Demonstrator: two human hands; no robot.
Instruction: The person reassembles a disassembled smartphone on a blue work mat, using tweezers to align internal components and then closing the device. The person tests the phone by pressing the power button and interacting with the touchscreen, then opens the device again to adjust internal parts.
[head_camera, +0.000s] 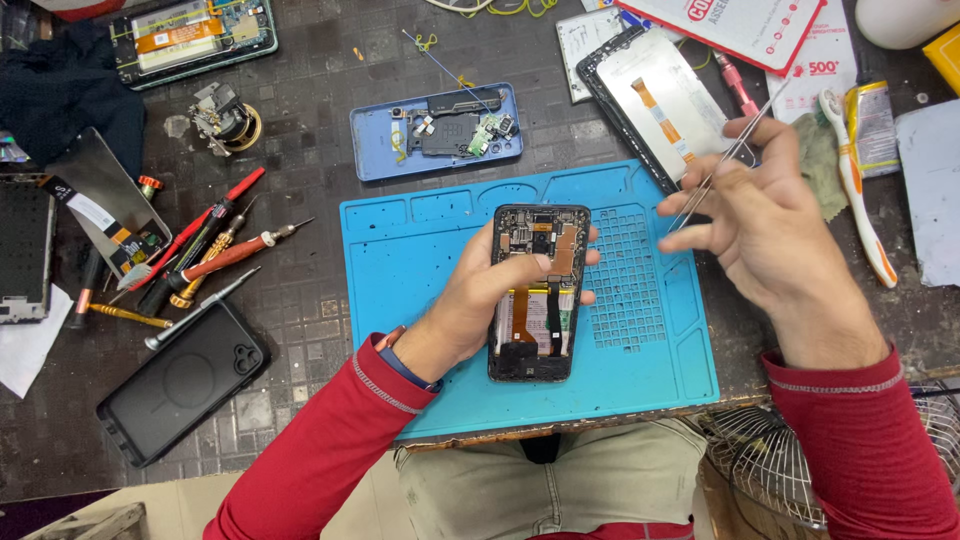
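the left hand (478, 305) is closed around an opened phone (538, 292) held over the blue mat (420, 300). the right hand (765, 230), to its right, pinches tweezers (722, 165), tips probably empty. best keep the phone steady and bring the tips down gently near the board.

Red long sleeves with grey-stitched cuffs, dark wristband, khaki trousers

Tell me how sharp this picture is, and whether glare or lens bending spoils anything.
Head view: the opened phone in the left hand is sharp under even light; the tweezers in the right hand are slightly soft; mild glare lies on the detached screen panel; the blue work mat edges bow a little from the wide lens.
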